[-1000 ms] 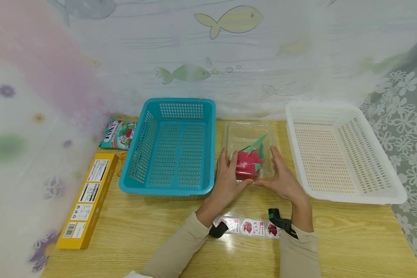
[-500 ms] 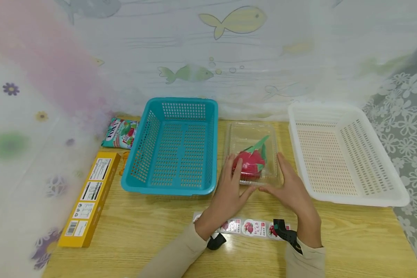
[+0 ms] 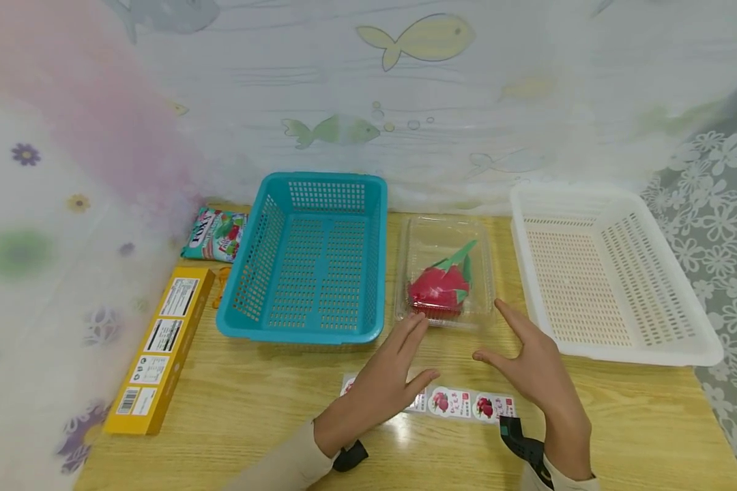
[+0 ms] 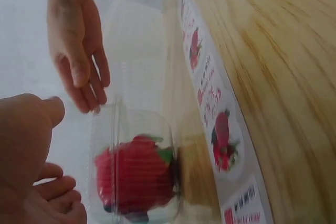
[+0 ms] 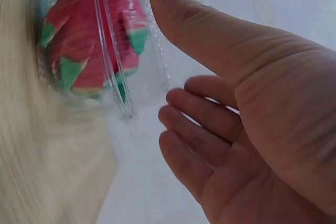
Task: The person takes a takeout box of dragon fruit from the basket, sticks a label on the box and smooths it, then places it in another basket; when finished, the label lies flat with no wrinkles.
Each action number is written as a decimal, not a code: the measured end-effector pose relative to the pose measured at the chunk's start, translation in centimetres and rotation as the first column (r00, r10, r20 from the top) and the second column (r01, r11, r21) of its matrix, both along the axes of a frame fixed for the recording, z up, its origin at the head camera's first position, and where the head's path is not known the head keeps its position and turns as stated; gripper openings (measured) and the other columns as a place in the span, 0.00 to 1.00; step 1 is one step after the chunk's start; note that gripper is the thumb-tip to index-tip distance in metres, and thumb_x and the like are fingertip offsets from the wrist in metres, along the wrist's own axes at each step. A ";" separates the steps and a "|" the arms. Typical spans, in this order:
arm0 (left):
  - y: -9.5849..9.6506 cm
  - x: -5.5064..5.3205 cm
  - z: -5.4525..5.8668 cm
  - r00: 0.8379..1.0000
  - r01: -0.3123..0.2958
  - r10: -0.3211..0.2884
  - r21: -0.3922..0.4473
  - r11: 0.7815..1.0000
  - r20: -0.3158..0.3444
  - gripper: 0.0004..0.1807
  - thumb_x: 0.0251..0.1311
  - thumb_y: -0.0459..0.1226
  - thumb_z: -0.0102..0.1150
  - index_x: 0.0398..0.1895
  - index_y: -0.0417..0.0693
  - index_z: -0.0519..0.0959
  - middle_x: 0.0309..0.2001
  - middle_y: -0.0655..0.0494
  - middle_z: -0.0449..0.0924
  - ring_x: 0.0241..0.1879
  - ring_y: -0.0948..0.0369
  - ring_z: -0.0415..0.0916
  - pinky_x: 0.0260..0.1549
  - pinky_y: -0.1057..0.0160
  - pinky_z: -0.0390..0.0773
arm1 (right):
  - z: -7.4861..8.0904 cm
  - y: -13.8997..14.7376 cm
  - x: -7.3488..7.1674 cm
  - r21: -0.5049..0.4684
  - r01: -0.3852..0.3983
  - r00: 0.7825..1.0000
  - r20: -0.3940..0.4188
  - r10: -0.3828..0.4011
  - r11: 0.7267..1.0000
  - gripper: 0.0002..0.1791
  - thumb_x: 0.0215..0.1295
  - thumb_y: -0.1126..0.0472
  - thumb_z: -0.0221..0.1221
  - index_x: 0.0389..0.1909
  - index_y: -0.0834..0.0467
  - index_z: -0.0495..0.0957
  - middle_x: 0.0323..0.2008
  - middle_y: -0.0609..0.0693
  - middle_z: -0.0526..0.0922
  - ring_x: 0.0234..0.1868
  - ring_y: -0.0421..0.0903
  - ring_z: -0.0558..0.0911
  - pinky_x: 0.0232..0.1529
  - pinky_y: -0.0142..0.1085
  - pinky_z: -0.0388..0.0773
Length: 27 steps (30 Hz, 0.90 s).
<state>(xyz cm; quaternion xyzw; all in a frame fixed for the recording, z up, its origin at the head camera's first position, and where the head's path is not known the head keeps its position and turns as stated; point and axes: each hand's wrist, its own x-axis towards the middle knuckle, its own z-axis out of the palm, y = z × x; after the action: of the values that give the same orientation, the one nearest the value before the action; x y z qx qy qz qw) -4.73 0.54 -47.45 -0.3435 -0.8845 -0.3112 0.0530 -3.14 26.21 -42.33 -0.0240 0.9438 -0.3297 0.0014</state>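
Note:
A clear plastic clamshell box (image 3: 426,239) stands on the table between two baskets, its lid down. Inside lies a red dragon fruit (image 3: 439,286) with green tips. My left hand (image 3: 383,378) is at the box's near left corner, fingers extended and holding nothing. Off the near right corner is my right hand (image 3: 534,361), its thumb and fingers spread apart with nothing between them. Below the hands a strip of dragon fruit stickers (image 3: 448,402) lies flat, partly hidden by the left hand. The right wrist view shows the box (image 5: 147,72) apart from the right fingers.
A blue basket (image 3: 301,337) stands left of the box, a white basket (image 3: 639,351) to its right. At the far left are a candy bag (image 3: 215,235) and a long yellow box (image 3: 160,354). An orange object (image 3: 222,286) shows partly beside the blue basket.
Both hands have come away from the sides of the clamshell box, back toward the near edge and further apart. The box stays where it stood, and more of the sticker strip shows.

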 end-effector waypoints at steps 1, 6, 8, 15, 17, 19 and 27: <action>-0.4 0.1 0.1 1.000 0.012 -0.012 0.011 1.000 -0.005 0.43 0.68 0.48 0.65 0.79 0.40 0.57 0.77 0.48 0.59 0.77 0.52 0.58 0.70 0.55 0.70 | 0.0 0.1 0.3 -0.005 0.004 1.000 -0.003 -0.004 1.000 0.51 0.56 0.47 0.75 0.77 0.57 0.62 0.73 0.65 0.68 0.72 0.69 0.68 0.65 0.66 0.68; -2.3 0.5 0.2 0.999 0.042 -0.042 0.080 0.996 0.002 0.37 0.67 0.45 0.67 0.75 0.41 0.66 0.71 0.50 0.70 0.71 0.54 0.68 0.66 0.57 0.75 | -0.5 0.5 1.4 -0.026 0.019 1.000 -0.008 -0.020 0.999 0.45 0.57 0.48 0.75 0.74 0.55 0.69 0.69 0.62 0.74 0.66 0.67 0.76 0.60 0.64 0.74; -2.9 0.5 0.0 0.999 0.049 -0.051 0.113 0.992 0.014 0.35 0.66 0.46 0.67 0.73 0.44 0.69 0.68 0.51 0.74 0.69 0.56 0.72 0.64 0.58 0.77 | -0.9 0.5 1.6 -0.026 0.014 1.000 -0.017 -0.015 1.000 0.42 0.56 0.49 0.75 0.71 0.55 0.73 0.66 0.61 0.78 0.62 0.65 0.79 0.57 0.63 0.76; -5.5 -0.1 -0.6 0.980 0.157 -0.172 0.150 0.976 0.098 0.27 0.61 0.44 0.71 0.62 0.46 0.80 0.60 0.56 0.82 0.60 0.59 0.80 0.57 0.65 0.81 | -2.0 0.2 1.8 -0.021 -0.057 0.998 0.010 0.057 0.998 0.35 0.54 0.50 0.76 0.62 0.57 0.81 0.58 0.56 0.85 0.55 0.59 0.85 0.52 0.57 0.82; -6.1 -0.3 -0.6 0.965 0.191 -0.209 0.117 0.975 0.161 0.26 0.60 0.44 0.72 0.60 0.45 0.81 0.57 0.57 0.83 0.58 0.60 0.81 0.57 0.64 0.81 | -2.2 0.3 1.8 -0.032 -0.068 0.996 0.057 0.069 0.997 0.34 0.54 0.49 0.76 0.61 0.57 0.82 0.57 0.55 0.86 0.55 0.58 0.85 0.52 0.56 0.82; -6.6 -0.5 -0.7 0.948 0.215 -0.227 0.075 0.974 0.224 0.26 0.58 0.46 0.73 0.58 0.46 0.82 0.56 0.58 0.84 0.56 0.61 0.81 0.57 0.64 0.81 | -2.4 0.3 1.9 -0.038 -0.073 0.992 0.100 0.077 0.997 0.32 0.54 0.49 0.76 0.60 0.55 0.82 0.57 0.53 0.87 0.55 0.57 0.85 0.53 0.55 0.82; -7.7 -0.8 -2.0 0.924 0.263 -0.246 -0.020 0.965 0.292 0.27 0.56 0.48 0.75 0.55 0.45 0.83 0.51 0.58 0.83 0.52 0.63 0.81 0.55 0.67 0.80 | -3.1 0.2 1.8 -0.074 -0.104 0.975 0.188 0.116 0.992 0.25 0.53 0.49 0.76 0.53 0.51 0.87 0.52 0.45 0.88 0.54 0.52 0.86 0.53 0.45 0.83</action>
<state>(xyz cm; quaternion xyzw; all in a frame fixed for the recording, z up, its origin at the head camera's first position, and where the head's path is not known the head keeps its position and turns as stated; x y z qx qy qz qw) -5.55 -7.21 -49.43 -0.4080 -0.8395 -0.3360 -0.1265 -1.32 26.42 -45.41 -0.0443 0.9254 -0.3601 0.1099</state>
